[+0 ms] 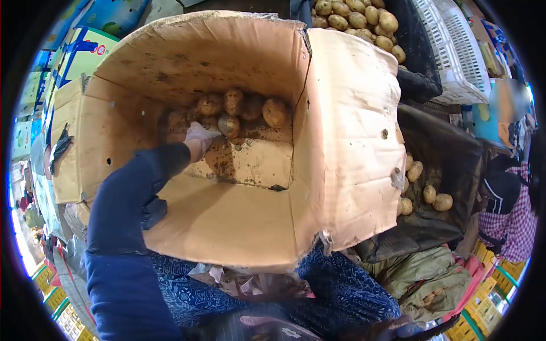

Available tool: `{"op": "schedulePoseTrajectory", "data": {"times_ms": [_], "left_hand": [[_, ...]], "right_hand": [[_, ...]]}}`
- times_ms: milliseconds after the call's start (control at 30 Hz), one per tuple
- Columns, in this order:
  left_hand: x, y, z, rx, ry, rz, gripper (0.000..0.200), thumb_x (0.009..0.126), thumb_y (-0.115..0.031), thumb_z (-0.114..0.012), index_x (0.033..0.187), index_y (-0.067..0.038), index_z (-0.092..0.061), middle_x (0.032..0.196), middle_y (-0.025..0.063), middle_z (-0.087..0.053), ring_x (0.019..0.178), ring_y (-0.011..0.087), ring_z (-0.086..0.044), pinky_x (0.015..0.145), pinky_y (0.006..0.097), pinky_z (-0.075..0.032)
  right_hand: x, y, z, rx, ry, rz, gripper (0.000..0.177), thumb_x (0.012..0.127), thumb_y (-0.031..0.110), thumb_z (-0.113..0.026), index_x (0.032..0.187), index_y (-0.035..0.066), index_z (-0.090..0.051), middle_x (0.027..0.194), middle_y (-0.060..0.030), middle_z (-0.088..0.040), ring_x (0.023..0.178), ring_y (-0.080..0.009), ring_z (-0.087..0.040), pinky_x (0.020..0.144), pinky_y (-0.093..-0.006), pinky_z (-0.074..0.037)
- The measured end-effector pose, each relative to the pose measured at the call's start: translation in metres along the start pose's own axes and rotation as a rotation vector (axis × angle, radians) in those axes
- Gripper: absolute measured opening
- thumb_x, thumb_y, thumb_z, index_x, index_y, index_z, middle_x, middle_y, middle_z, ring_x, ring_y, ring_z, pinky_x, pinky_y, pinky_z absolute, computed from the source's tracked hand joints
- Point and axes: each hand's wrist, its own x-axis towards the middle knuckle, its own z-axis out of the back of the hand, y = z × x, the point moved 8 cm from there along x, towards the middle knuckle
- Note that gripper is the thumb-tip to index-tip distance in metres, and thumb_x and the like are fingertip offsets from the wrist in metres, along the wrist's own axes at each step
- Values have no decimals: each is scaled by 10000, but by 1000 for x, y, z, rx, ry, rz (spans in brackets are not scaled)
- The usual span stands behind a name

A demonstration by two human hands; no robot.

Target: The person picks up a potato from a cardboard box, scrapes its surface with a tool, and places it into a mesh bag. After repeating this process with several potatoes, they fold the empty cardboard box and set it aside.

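Navy sleeve (128, 284) runs up from lower left and bends over the box's (364, 131) left side, with the pale-gloved left hand (200, 136) reaching down inside. Fingers are drawn together beside a potato (228, 126); whether they grip it cannot be told. Other potatoes (274, 113) lie clustered along the far part of the box floor (256, 162).

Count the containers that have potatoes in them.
3 visible: the cardboard box in the centre; a black container beyond its upper right corner; and a black-lined container on the right, partly covered by the box. Others may be hidden.
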Motion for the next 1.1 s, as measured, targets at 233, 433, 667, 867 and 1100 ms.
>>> {"op": "schedulePoseTrajectory", "data": {"times_ms": [233,433,667,867,1100], "left_hand": [[-47,9,39,-161,-291,-85,806,684,-324,-849,1311,-37,-432,1138,190,-615,1045,294,-627,839,367,-539],[-136,22,57,-536,516,-322,546,753,-183,-785,1214,-39,-529,1135,141,-634,986,266,-626,842,406,-545],[-337,-33,83,-1136,1105,-376,652,817,-296,-651,1382,-44,-446,1216,209,-597,978,343,-631,826,437,-526],[-479,-74,82,-1182,1225,-682,807,772,-498,-635,1393,-32,-415,1203,288,-560,927,354,-638,730,377,-528],[-557,-70,24,-1542,1497,-526,710,832,-539,-572,1374,-97,-449,1075,238,-574,849,310,-594,568,282,-514]], "right_hand": [[-2,1,0,-19,0,-10,514,953,509,-515,1012,1,-562,638,-123,-542,451,-187,-519,380,-302,-444],[-23,10,4,4,32,52,523,947,512,-526,993,-7,-555,601,-121,-536,420,-187,-515,364,-300,-443],[-52,20,11,-84,0,193,534,941,517,-539,971,-16,-548,557,-119,-528,383,-187,-511,345,-298,-442],[-57,22,1,-62,51,-43,420,952,376,-535,1024,-37,-559,786,-94,-600,554,-131,-569,467,-235,-433],[-64,11,-29,-112,320,149,364,979,316,-565,1110,-24,-584,837,-59,-644,602,-63,-544,544,-192,-437]]}}
